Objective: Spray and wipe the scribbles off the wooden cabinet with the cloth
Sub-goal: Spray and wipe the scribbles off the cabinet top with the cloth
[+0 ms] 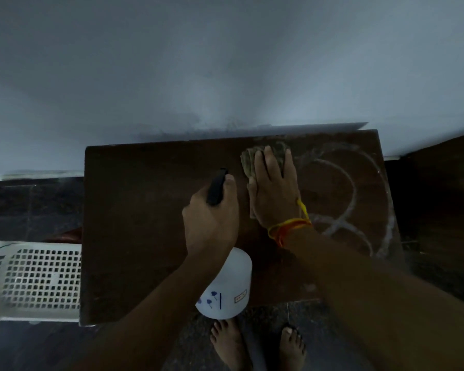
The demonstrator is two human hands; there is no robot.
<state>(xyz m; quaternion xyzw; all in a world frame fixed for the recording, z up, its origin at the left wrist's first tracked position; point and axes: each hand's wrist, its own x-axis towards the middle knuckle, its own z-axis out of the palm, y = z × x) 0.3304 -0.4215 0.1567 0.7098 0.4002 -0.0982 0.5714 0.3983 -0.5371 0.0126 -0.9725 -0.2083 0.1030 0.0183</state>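
The cabinet (pixel 150 223) top is a dark wooden surface whose far edge runs along a pale wall (pixel 225 62). Its left edge ends just beside a white slatted basket (pixel 32 279); its right edge stands near a darker wooden piece (pixel 445 210), with a narrow dark gap between. The near edge cuts across above two bare feet (pixel 231 344) on a speckled floor (pixel 273 317).

The left half of the surface is bare wood. White chalky scribbles (pixel 348 188), in looping curves, fill the right half, reaching close to the right and far edges.

The right hand (pixel 273 191) lies flat with straight fingers, pressing a greenish cloth (pixel 252 159) onto the wood near the far edge, just left of the scribbles. Orange and yellow threads (pixel 289 226) ring its wrist.

The left hand (pixel 212 220) hovers over the middle of the surface, its grip curled round the black head of a spray bottle (pixel 228 287), thumb along the top. The bottle's white body hangs over the near edge. It bears small blue flower marks, a dark vertical line and a small boxed orange label; the writing is too blurred to read.
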